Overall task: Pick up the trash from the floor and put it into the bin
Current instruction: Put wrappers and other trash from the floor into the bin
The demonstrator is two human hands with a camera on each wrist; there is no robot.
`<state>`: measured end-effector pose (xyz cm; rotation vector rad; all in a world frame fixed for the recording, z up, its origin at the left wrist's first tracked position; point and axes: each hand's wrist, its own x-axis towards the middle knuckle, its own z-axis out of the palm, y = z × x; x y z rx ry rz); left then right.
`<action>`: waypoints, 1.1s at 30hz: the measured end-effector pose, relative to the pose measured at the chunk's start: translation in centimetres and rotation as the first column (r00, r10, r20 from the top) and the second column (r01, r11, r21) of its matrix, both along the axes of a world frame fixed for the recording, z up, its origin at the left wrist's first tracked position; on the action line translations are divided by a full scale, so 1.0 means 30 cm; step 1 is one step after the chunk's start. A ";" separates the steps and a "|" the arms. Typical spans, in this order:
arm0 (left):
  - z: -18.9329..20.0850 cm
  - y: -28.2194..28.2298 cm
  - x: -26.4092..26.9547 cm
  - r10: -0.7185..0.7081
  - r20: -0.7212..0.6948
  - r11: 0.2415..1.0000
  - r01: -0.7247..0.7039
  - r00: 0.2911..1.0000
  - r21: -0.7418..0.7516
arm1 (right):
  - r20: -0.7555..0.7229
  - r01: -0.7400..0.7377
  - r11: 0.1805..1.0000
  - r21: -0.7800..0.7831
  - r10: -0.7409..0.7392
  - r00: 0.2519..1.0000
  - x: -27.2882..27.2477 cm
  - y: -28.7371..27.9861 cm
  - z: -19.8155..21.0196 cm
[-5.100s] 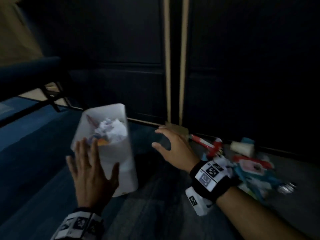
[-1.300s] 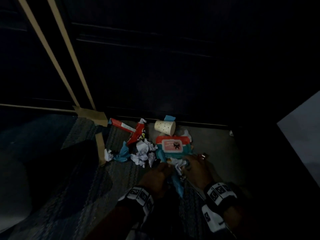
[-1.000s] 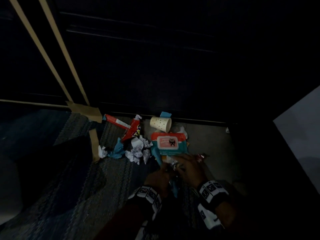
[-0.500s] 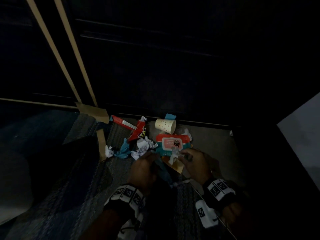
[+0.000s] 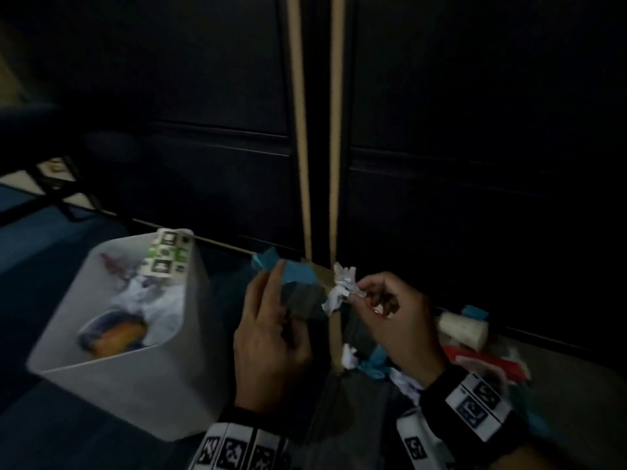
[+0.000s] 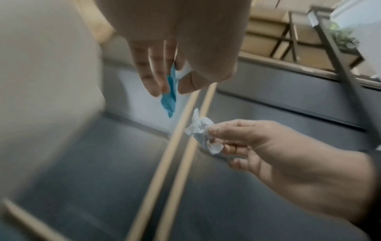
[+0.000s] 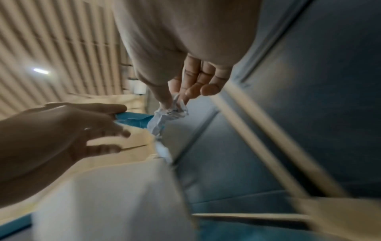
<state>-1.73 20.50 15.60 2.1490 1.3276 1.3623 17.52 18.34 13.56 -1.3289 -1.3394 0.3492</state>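
Note:
My left hand holds a blue scrap of paper between thumb and fingers, just right of the white bin. In the left wrist view the blue scrap hangs from that pinch. My right hand pinches a crumpled white paper at its fingertips, close beside the left hand; the white paper shows in the right wrist view too. The bin holds crumpled paper, a printed carton and an orange wrapper. Both hands are lifted above the floor.
More trash lies on the floor at the right: a paper cup, a red and white pack, blue and white scraps. A dark panelled wall with two tan strips stands behind. Blue carpet lies at the left.
Both hands rose from the trash pile, each with a piece, and moved left toward the bin. The head turned left, bringing the bin into view.

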 end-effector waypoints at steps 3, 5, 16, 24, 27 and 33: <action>0.077 0.017 -0.136 0.171 0.000 0.977 -0.169 0.985 0.130 | 0.027 -0.089 0.992 0.093 0.087 0.996 -0.168 0.079 0.083; 0.118 0.035 -0.221 0.270 0.020 0.950 -0.269 0.963 0.158 | 0.066 -0.150 0.979 0.138 0.142 0.988 -0.266 0.116 0.123; 0.130 0.074 -0.554 0.493 -0.340 0.832 -0.548 0.801 -0.082 | 0.208 -0.304 0.905 0.297 0.249 0.946 -0.578 0.208 0.154; 0.181 0.038 -0.553 0.544 -0.170 0.829 -0.558 0.821 -0.043 | 0.185 -0.337 0.914 0.224 0.300 0.936 -0.572 0.224 0.112; 0.208 0.023 -0.467 0.466 -0.087 0.884 -0.460 0.881 0.077 | 0.135 -0.249 0.950 0.190 0.226 0.965 -0.450 0.182 0.080; 0.108 0.005 -0.173 0.085 -0.120 0.995 -0.078 0.989 0.061 | 0.129 -0.034 0.999 0.020 0.031 0.991 -0.109 -0.001 -0.095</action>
